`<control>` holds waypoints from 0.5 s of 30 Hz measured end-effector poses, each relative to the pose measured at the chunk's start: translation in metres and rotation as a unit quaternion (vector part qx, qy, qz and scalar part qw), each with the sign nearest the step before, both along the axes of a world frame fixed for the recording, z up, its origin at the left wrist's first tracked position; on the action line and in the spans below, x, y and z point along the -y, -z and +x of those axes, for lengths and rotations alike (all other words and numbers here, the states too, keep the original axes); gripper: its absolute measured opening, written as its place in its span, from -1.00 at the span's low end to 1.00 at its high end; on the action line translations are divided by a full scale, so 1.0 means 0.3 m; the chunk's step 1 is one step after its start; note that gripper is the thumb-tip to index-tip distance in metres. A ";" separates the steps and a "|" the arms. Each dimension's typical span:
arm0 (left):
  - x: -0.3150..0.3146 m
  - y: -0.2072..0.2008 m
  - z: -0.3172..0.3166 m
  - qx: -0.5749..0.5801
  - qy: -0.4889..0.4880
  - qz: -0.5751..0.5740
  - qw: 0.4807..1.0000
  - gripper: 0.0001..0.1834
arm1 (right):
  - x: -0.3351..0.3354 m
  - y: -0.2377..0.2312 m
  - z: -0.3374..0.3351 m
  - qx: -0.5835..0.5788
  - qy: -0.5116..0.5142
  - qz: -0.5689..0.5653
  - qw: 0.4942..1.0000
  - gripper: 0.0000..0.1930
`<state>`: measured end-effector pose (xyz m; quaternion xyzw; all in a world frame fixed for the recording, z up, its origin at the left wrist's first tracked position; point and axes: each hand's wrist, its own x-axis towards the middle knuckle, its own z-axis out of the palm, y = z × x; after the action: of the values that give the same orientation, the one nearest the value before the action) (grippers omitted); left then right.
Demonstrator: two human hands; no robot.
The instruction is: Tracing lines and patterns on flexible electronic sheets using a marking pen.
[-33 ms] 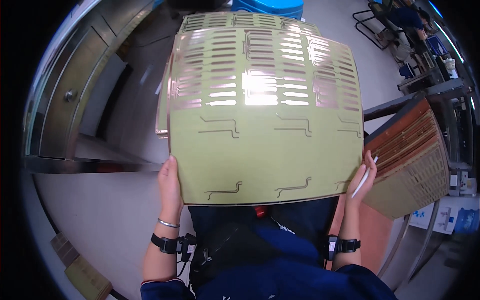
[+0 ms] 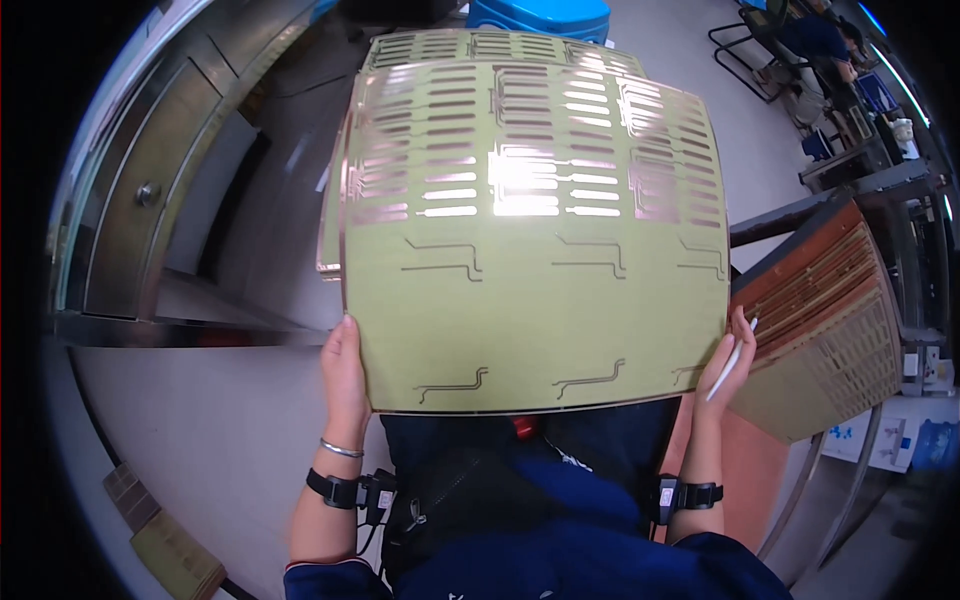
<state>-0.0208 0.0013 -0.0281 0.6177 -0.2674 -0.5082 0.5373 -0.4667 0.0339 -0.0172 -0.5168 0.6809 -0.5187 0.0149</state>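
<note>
A large green circuit board panel with copper traces spreads out in front of me, bright reflections on its far half. At its near left edge, my left hand is closed with the thumb by the rim. My right hand grips the opposite edge, and a thin white pen-like stick lies across its fingers. Fingers under the panel are hidden. Behind the held panel, the far edge of another similar panel shows, and more panel edges stick out on the left.
A stack of copper-edged panels leans in a rack to my right. Metal cabinet doors stand at the left. A blue plastic container is at the far side. Another person is at the far right; more boards lie low left.
</note>
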 end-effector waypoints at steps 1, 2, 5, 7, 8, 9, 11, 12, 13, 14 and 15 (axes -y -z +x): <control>-0.001 -0.001 0.001 -0.004 0.006 -0.007 1.000 -0.62 | 0.000 -0.003 -0.001 0.016 -0.001 0.008 1.000 -0.67; -0.004 -0.002 0.004 -0.014 0.002 0.000 1.000 -0.61 | 0.001 -0.004 -0.006 0.014 -0.007 0.002 1.000 -0.67; -0.032 -0.005 0.010 0.020 0.010 -0.016 1.000 -0.61 | 0.003 -0.028 -0.030 0.057 -0.040 0.048 0.996 -0.65; -0.050 -0.008 0.016 0.037 0.009 -0.019 0.999 -0.60 | 0.017 -0.061 -0.064 0.056 -0.040 0.053 0.996 -0.64; -0.057 -0.008 0.018 0.027 0.003 -0.014 1.000 -0.60 | 0.030 -0.079 -0.082 0.062 -0.041 0.069 0.995 -0.63; -0.062 -0.008 0.021 0.017 -0.004 -0.008 1.000 -0.60 | 0.051 -0.099 -0.103 0.076 -0.040 0.083 0.993 -0.63; -0.064 -0.003 0.027 0.018 0.000 -0.009 1.000 -0.59 | 0.101 -0.132 -0.134 0.114 -0.070 0.090 0.987 -0.61; -0.064 0.003 0.029 0.011 0.007 -0.019 1.000 -0.58 | 0.132 -0.148 -0.150 0.155 -0.097 0.104 0.978 -0.59; -0.063 0.009 0.031 0.018 0.005 -0.009 1.000 -0.58 | 0.165 -0.161 -0.160 0.177 -0.114 0.112 0.971 -0.54; -0.060 0.018 0.028 0.031 0.009 -0.009 0.999 -0.58 | 0.208 -0.168 -0.169 0.184 -0.106 0.113 0.971 -0.54; -0.058 0.026 0.029 0.041 0.017 -0.017 0.999 -0.58 | 0.256 -0.173 -0.172 0.258 -0.129 0.131 0.948 -0.53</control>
<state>-0.0122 0.0186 -0.0358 0.6243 -0.3075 -0.4871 0.5277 -0.5185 -0.0430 0.0346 -0.4423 0.6429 -0.5345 0.3245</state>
